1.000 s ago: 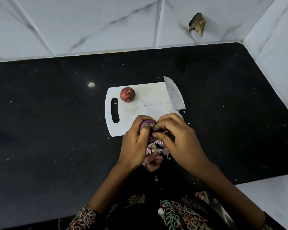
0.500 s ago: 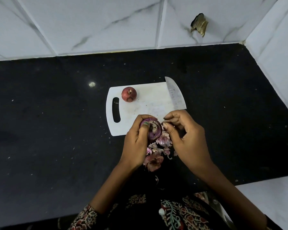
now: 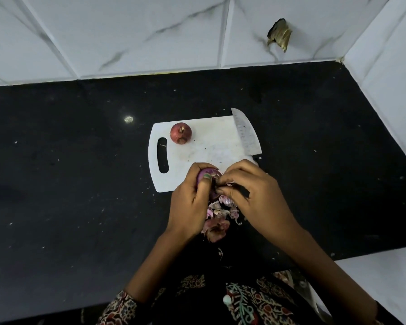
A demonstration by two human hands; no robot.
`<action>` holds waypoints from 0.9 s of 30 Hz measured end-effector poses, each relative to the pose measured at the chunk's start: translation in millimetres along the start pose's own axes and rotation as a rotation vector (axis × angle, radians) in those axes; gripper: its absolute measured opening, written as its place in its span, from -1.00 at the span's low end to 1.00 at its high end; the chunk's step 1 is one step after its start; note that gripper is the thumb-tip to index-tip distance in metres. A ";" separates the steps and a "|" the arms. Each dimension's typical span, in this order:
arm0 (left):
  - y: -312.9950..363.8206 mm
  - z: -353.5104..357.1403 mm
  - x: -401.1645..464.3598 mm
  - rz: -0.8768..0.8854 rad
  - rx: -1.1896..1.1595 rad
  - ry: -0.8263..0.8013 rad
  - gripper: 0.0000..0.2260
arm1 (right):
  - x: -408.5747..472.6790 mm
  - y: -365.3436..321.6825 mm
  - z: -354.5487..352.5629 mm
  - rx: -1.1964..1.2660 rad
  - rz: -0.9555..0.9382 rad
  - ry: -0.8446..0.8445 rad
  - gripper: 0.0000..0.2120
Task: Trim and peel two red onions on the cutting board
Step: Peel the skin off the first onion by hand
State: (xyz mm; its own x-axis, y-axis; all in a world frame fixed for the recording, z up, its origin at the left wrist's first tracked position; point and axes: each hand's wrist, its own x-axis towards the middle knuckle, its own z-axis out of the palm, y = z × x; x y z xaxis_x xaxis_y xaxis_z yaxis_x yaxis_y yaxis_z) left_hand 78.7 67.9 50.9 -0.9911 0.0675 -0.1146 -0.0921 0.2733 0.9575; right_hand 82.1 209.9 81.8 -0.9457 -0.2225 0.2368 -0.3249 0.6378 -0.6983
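My left hand grips a partly peeled purple onion just over the near edge of the white cutting board. My right hand pinches a flap of the onion's skin at its right side, fingertips against the onion. Most of that onion is hidden by my fingers. A second red onion, with its skin on, sits on the far left part of the board by the handle slot. A knife lies along the board's right edge, its handle hidden under my right hand.
A pile of pink onion peels lies on the black counter just below my hands. White marble-look tiled walls close off the back and right side. A white surface is at the near right.
My right hand, which had drawn a little away from the onion half a second ago, has closed back in and pinches the skin again. My left hand has kept hold of the onion.
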 end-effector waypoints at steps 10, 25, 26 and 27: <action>-0.5 2.0 -2.2 0.059 0.086 -0.010 -0.71 | 8.3 -1.6 -2.9 -0.093 0.102 -0.184 -0.95; -8.8 8.1 0.5 -0.042 -0.127 0.013 -0.73 | -12.6 -18.1 19.0 0.121 0.116 -0.132 -0.77; -9.6 7.2 1.7 -0.048 -0.148 0.019 -0.72 | -12.8 -19.2 18.5 0.146 0.117 -0.107 -0.81; -9.6 6.3 1.9 -0.055 -0.169 0.032 -0.71 | -12.2 -17.8 16.7 0.173 0.132 -0.042 -0.86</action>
State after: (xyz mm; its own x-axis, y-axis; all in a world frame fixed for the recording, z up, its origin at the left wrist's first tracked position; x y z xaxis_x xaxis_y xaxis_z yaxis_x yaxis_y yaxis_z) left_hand 78.3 71.4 39.8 -0.9864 0.0259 -0.1621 -0.1584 0.1106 0.9812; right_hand 99.6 188.9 80.1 -0.9778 -0.1786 0.1099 -0.1896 0.5286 -0.8274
